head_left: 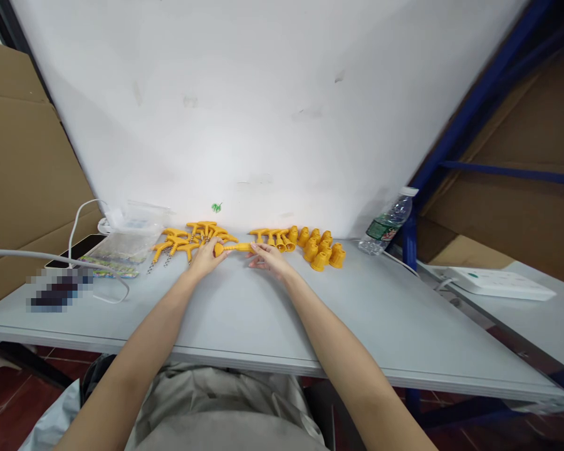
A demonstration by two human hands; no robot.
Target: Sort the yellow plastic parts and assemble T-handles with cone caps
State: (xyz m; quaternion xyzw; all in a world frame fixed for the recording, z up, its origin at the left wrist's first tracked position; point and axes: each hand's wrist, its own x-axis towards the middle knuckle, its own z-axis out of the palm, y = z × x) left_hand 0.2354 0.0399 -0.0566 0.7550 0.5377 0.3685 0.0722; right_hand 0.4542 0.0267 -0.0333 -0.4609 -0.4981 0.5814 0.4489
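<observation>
In front of me, my left hand (207,256) is closed on the yellow handle (219,250) of a corkscrew held level above the desk. My right hand (269,259) pinches a yellow plastic sleeve (244,247) at the other end, in line with the screw (230,247). How far the screw reaches into the sleeve I cannot tell. Beyond my left hand lies a pile of yellow T-handled corkscrews (175,242) with bare metal spirals. Behind my right hand is a row of yellow handled pieces with sleeves (271,238). Several loose yellow sleeves (319,260) stand to their right.
A tilted water bottle (388,223) leans at the back right, with a white power strip (501,283) beyond it. At left are plastic bags (131,241), a phone (78,250) and a white cable (117,275). A white panel (263,125) rises behind the desk (244,319).
</observation>
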